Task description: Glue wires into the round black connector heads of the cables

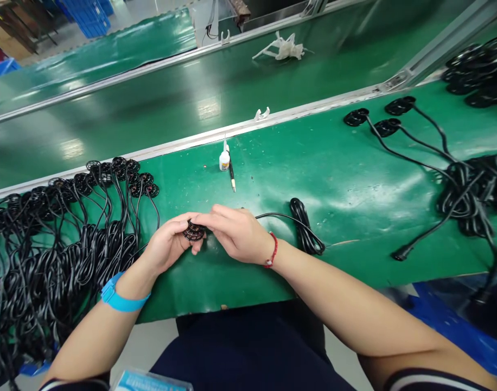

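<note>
My left hand (170,242) is closed around a small black round slotted part (193,232), with the thumb on its upper side. My right hand (237,232) meets it from the right, its fingers closed over the part's top edge; their tips are partly hidden. From behind my right hand a thin black cable (275,214) runs to a tied coil of black cable (304,226) on the green table (281,163). Beyond my hands a small white bottle with a thin nozzle (224,161) stands beside a black pen-like tool (231,172).
Many coiled black cables (81,260) with round slotted ends (61,190) cover the left side. More cable bundles (468,190) and round black ends (387,127) lie at the right. A metal rail (171,144) with a white clip (262,114) borders the far edge; white scraps (287,48) lie beyond.
</note>
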Available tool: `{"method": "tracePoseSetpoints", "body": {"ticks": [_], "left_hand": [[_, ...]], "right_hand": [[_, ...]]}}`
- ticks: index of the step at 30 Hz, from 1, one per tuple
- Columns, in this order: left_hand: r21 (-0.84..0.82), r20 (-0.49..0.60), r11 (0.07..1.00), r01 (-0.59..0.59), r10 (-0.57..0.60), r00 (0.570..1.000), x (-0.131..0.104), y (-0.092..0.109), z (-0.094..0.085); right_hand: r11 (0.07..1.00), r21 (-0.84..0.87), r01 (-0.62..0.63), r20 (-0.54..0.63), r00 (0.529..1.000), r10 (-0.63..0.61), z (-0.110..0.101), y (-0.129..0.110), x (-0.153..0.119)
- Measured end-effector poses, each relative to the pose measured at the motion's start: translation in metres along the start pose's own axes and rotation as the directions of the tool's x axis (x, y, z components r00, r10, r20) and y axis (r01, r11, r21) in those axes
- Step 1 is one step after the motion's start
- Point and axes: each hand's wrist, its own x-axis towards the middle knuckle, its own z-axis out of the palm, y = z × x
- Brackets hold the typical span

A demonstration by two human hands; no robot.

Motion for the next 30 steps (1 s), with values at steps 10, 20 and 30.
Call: {"method": "tracePoseSetpoints", "body": {"ticks": [10,20,30], "left_hand": [[-0.028,0.007,0.999,0.019,-0.019,1.0,-0.001,0.002,0.004],[-0.018,-0.044,0.992,0.128,-0.129,0.991,-0.003,-0.005,0.007],[-0.025,-0.134,0.997,0.078,-0.081,0.988,0.004,-0.015,0.008]], "right_hand": [[0.996,-0.083,0.01,0.099,0.995,-0.002,-0.001,-0.002,-0.001],[0.966,-0.251,0.069,0.317,0.948,0.014,-0.004,-0.02,0.002],[0.928,-0.348,-0.133,0.358,0.896,0.263,0.007,-0.018,0.003]]}}
